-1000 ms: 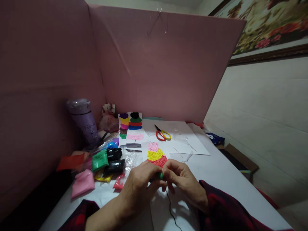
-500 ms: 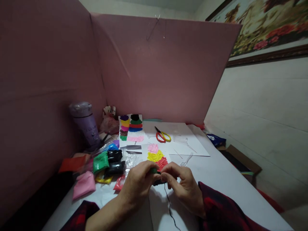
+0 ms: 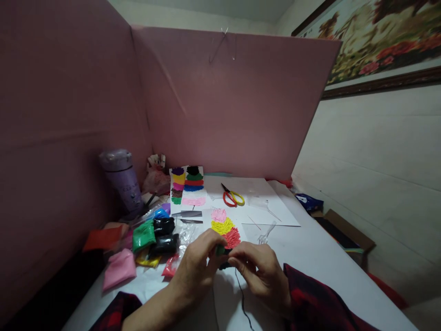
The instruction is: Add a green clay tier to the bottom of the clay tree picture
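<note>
Head view shows left hand [image 3: 198, 271] and right hand [image 3: 263, 271] together pinching green clay lump [image 3: 220, 250] between them.

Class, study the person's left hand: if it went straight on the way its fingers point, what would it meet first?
The left hand points right and slightly away. Its fingertips pinch a green clay lump, so that comes first. Just beyond is the right hand, whose fingertips seem to touch the lump, though depth is unclear.

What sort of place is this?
Probably a home craft corner: a table screened by pink boards, with bags of coloured clay, scissors and clay-covered sheets; a framed floral picture hangs beyond. Left hand and right hand pinch a green clay bit.
</note>
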The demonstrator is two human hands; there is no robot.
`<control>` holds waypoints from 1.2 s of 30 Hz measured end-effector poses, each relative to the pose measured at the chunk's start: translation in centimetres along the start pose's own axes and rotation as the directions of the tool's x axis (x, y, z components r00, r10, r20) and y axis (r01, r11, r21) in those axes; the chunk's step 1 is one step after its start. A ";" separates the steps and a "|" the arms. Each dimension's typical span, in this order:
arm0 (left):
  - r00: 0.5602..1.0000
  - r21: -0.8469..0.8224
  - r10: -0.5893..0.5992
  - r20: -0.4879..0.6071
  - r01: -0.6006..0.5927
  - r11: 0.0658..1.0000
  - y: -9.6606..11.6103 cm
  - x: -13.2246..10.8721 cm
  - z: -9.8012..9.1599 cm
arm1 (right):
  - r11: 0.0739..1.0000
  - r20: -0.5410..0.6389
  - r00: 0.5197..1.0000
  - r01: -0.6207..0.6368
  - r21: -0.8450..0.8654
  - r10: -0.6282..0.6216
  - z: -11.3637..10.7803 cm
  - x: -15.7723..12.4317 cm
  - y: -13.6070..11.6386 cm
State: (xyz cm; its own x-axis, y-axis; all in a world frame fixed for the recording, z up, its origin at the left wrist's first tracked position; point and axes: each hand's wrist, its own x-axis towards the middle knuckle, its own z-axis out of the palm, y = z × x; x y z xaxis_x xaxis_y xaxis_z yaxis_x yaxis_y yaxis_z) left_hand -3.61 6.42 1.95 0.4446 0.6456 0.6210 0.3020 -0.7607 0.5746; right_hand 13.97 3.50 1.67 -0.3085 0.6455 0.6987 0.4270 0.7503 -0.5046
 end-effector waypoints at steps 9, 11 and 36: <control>0.999 -0.032 0.047 0.018 -0.046 0.998 0.0 -0.2 0.0 | 1.000 0.011 1.000 -0.015 -0.009 0.015 -0.3 -0.1 -0.1; 0.998 -0.026 0.057 -0.005 -0.057 0.998 0.1 -0.1 0.0 | 1.000 0.008 1.000 -0.029 -0.004 0.029 -0.2 -0.2 0.0; 1.000 -0.021 -0.028 0.007 0.028 0.999 -0.7 -0.7 0.6 | 0.993 -0.076 0.992 -0.104 -0.053 0.100 0.3 -0.8 0.6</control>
State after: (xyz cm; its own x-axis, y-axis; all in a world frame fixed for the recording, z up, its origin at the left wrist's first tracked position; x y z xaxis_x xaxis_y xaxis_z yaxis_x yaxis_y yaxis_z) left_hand -3.63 6.45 0.76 0.4413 0.6663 0.6010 0.2968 -0.7405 0.6030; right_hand 14.24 3.43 0.66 -0.1987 0.7047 0.6811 0.5016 0.6702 -0.5470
